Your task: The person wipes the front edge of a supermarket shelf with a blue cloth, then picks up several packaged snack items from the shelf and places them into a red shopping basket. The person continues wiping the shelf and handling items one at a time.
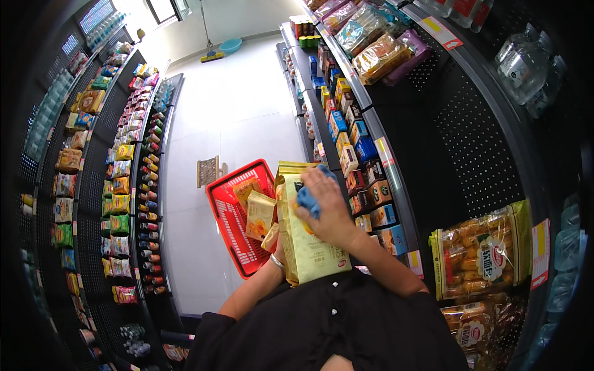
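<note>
A large yellow-green food package is held up in front of my body, its printed face towards me. My left hand grips it from behind at the left edge; most of the fingers are hidden by the package. In my right hand is a bunched blue cloth, pressed against the upper part of the package. Below and to the left, a red plastic shopping basket holds several packaged foods, among them a pale yellow packet. The package covers the basket's right side.
Shelves of boxed snacks and bagged bread rise close on my right. Across the tiled aisle, more shelves hold snack bags and cans. A small woven stool stands beyond the basket. Farther off are a mop and a blue basin.
</note>
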A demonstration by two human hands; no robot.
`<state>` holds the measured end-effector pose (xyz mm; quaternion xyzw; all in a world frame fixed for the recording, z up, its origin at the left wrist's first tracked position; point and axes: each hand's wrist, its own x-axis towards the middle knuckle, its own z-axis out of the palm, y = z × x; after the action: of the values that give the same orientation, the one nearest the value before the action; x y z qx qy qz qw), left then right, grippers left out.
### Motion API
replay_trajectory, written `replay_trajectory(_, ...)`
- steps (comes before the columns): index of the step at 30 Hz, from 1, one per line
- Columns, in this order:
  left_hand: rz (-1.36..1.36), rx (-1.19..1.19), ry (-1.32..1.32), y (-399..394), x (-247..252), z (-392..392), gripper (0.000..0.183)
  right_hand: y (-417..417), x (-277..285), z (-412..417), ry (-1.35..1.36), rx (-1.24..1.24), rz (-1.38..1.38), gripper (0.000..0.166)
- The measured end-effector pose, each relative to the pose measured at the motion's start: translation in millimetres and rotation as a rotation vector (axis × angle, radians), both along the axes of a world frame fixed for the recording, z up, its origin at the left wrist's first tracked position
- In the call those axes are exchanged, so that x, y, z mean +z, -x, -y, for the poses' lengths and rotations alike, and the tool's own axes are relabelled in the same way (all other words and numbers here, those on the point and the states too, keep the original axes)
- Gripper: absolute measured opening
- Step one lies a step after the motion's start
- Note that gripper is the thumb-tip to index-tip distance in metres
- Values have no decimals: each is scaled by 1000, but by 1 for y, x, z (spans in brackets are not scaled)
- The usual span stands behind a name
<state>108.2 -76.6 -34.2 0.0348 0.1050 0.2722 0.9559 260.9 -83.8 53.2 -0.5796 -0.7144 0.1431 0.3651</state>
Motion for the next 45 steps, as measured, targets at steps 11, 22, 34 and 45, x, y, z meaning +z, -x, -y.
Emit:
replay_trajectory(11, -13, -31, 8, -2, 0, 11, 71, 9, 7, -17, 34, 132, 155, 75)
replay_trajectory(22, -14, -25, 3, 4, -9, 7, 71, 37, 13, 55, 80, 467, 53, 72)
replay_trajectory(34, 7, 5, -40, 8, -2, -3, 72, 10, 5, 33, -13, 128, 187, 70)
replay_trajectory(45, -148, 57, -84, 29, -35, -5, 69, -6, -35, 66, 831, -83, -1656, 15)
